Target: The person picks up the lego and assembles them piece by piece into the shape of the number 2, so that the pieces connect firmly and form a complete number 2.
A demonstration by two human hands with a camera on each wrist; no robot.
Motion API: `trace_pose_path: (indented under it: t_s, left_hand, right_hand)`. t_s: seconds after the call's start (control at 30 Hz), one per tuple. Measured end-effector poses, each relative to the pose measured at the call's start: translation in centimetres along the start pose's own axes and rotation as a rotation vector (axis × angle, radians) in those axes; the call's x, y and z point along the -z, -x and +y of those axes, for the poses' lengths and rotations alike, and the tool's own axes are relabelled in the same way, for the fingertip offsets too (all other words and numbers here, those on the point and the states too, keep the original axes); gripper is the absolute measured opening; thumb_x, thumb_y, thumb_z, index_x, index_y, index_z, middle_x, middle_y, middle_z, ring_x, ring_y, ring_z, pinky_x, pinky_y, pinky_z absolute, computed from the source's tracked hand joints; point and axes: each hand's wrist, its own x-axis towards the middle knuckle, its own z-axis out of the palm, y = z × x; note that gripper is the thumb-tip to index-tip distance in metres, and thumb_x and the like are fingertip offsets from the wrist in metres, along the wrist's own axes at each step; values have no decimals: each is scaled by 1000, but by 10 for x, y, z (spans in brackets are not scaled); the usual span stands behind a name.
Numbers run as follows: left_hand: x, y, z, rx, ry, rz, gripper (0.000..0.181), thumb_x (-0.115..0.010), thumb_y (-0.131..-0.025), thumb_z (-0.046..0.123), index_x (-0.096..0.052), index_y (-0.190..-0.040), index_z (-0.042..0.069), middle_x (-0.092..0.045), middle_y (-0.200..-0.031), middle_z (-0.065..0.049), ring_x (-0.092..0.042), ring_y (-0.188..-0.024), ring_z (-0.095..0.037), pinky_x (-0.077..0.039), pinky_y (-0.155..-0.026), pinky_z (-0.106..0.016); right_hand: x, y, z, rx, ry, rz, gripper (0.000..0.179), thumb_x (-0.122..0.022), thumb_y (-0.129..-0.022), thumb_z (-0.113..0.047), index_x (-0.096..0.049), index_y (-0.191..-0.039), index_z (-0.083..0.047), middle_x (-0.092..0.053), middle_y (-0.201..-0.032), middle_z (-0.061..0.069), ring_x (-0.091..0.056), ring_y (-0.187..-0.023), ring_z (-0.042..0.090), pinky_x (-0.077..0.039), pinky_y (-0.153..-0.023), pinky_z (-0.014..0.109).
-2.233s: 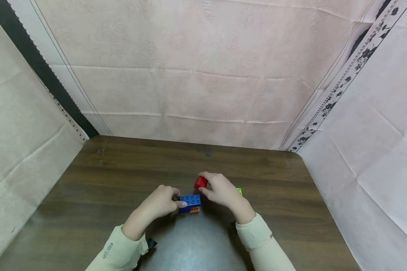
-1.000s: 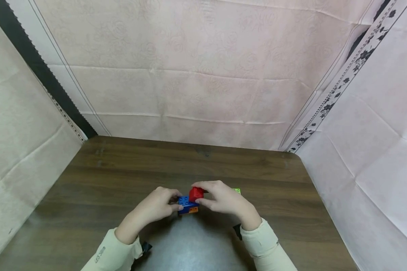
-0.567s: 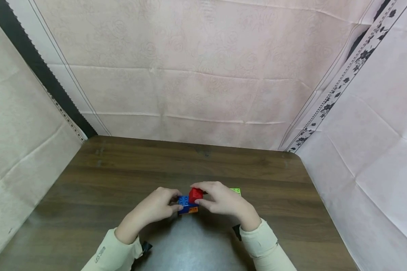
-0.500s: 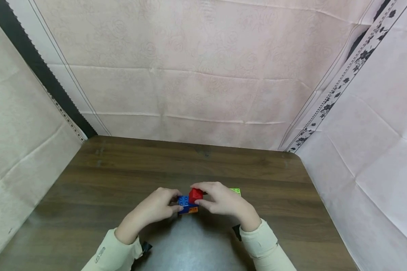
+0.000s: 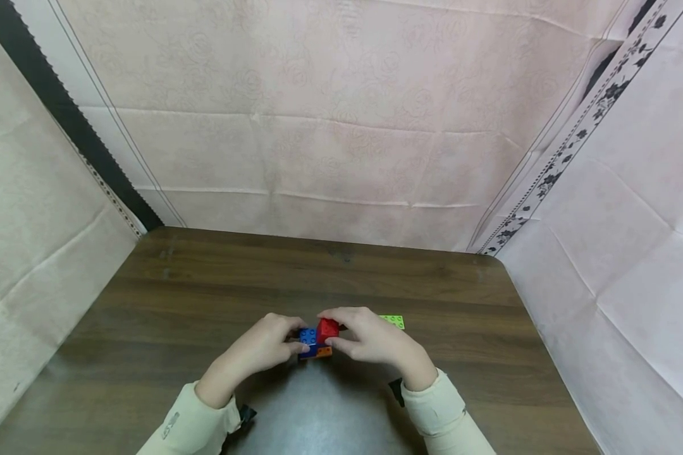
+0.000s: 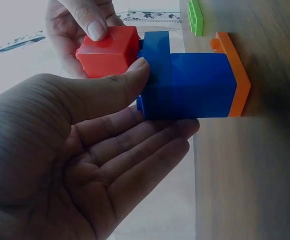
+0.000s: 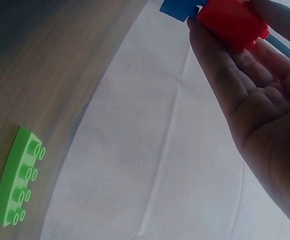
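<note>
In the head view my left hand pinches the left end of a blue toy building brick. The left wrist view shows a thin blue brick on a taller blue block, with an orange plate beneath. My right hand pinches a red brick between thumb and fingers. That red brick overlaps the right end of the blue top; in the left wrist view it meets the blue brick at a slight tilt, a few blue studs showing beside it.
A light green plate with studs lies on the wooden table beyond the right hand. Pale cloth walls rise along the table's back and both sides.
My right hand has carried the red brick leftward and down onto the blue brick's right end. Over the last half second it has shifted slightly left; the left hand has barely moved.
</note>
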Motion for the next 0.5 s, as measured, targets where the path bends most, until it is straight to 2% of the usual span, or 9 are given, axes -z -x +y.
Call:
trace_pose_path:
  t_s: [0.2, 0.5]
  left_hand:
    - [-1, -1, -1, 13, 16, -5, 30, -76, -92, 23, -71, -116, 7, -73, -98, -1, -64, -79, -6, -58, -75, -35]
    - [-1, -2, -1, 31, 27, -4, 28, -77, -91, 22, -72, -114, 7, -72, -95, 0, -63, -76, -6, -58, -73, -35]
  right_hand:
    - [0, 0, 2, 2, 21, -2, 43, -68, -98, -17, -57, -138, -7, -67, -115, 1, -60, -97, 4, -56, -87, 35]
    - [0, -1, 0, -35, 33, 0, 41, -68, -98, -20, -59, -136, -6, -68, -107, -2, -60, -86, 3, -54, -80, 24]
